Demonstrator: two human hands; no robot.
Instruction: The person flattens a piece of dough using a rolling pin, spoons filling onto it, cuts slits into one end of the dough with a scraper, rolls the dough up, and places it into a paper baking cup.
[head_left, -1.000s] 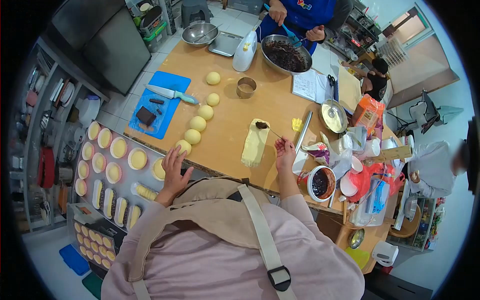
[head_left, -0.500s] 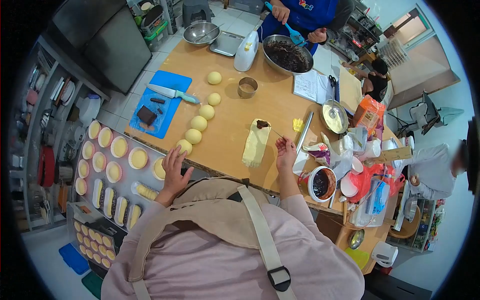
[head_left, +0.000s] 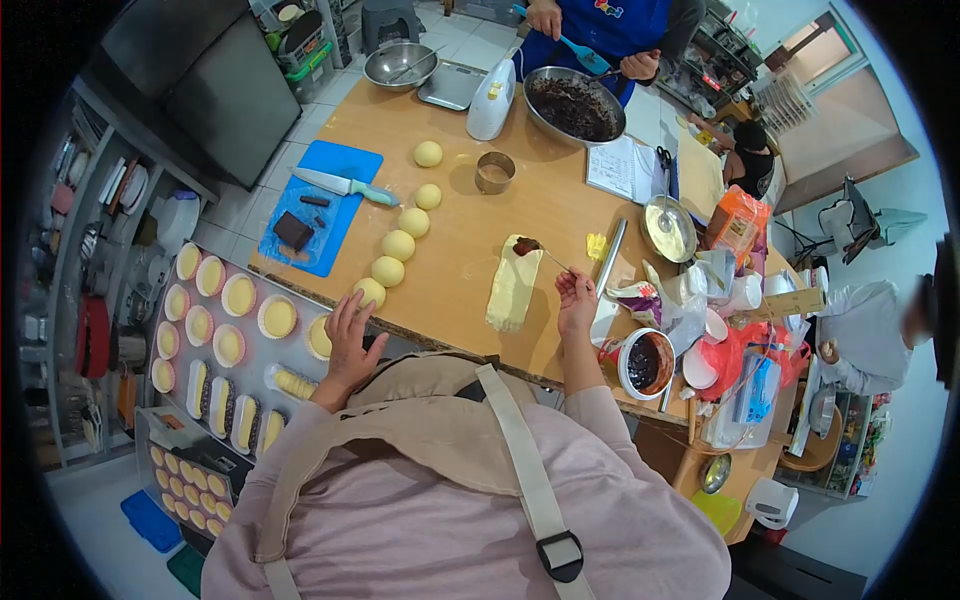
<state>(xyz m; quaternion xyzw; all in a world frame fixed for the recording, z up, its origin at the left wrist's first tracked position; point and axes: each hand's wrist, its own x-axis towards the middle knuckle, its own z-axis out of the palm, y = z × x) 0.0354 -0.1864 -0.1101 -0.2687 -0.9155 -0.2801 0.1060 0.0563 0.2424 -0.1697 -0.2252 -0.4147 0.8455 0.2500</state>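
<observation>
A flat strip of pale dough (head_left: 512,290) lies on the wooden table, with a dark filling (head_left: 525,246) on its far end. My right hand (head_left: 576,300) is closed round the handle of a thin metal utensil (head_left: 556,262), whose tip is at the filling. My left hand (head_left: 350,338) rests at the table's edge with its fingers spread, beside the nearest dough ball (head_left: 370,292). Several more dough balls (head_left: 398,244) run in a line away from it. A tub of dark filling (head_left: 646,363) stands right of my right hand.
A blue mat (head_left: 325,225) holds a knife (head_left: 345,187) and a dark block. Left is a tray of pastries (head_left: 238,375). A metal ring (head_left: 494,173) stands mid-table. Across it, a person in a blue apron (head_left: 600,35) holds a bowl (head_left: 573,106) and spatula. Clutter fills the right.
My right hand has shifted slightly, and the utensil's tip still meets the filling. The person across the table has moved the blue spatula and tilted the bowl. My left hand has stayed put.
</observation>
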